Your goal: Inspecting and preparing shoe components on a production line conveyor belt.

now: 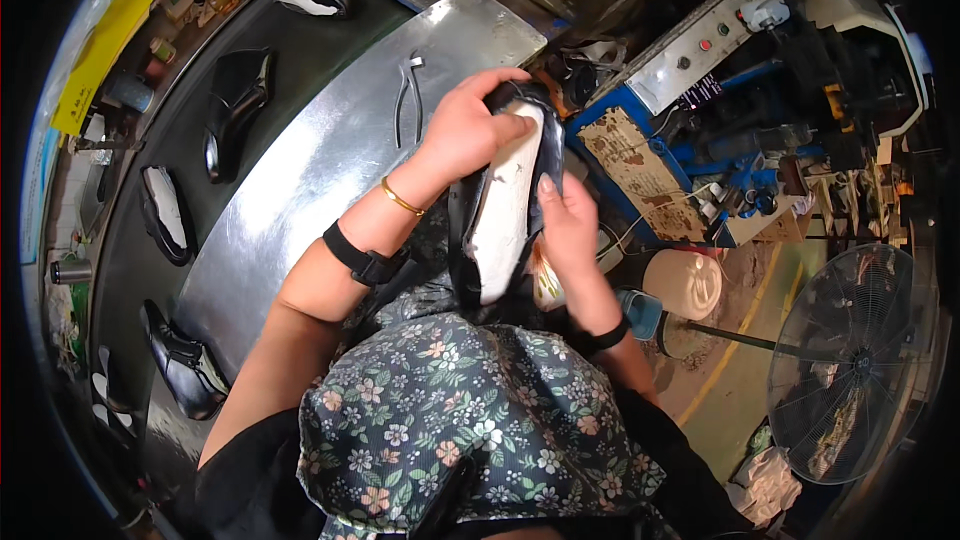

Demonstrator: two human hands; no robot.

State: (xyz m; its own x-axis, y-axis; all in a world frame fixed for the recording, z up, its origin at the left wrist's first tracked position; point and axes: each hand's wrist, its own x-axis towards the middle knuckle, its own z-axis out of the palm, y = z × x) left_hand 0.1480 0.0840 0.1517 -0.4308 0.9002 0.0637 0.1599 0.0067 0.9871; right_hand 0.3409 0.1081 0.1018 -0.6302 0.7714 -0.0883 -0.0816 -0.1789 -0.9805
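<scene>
Black shoe upper on a last [505, 205], sole side up, held just above the lap over the floral apron [470, 420], at the near edge of the curved metal bench [330, 150]. The pale insole board faces the camera; black leather is folded over its rim. Judged: moderately light but rigid through the middle because of the last inside, while the leather margin is soft and pliable; the glossy upper is probably a bit slick. Best grip looks to be around the toe and the waist, as it is held now. Left hand [470, 125] is curled over the toe end, fingers wrapped round the far side, thumb pressed flat on the insole edge. Right hand [570, 225] cups the shoe's right side near the waist, fingers mostly closed against the leather, thumb up along the rim. Pincers [408, 95] lie on the bench just beyond the left hand, untouched. Several more black shoes [235, 105] sit along the dark conveyor strip to the left. A floor fan [850, 360] stands lower right.
</scene>
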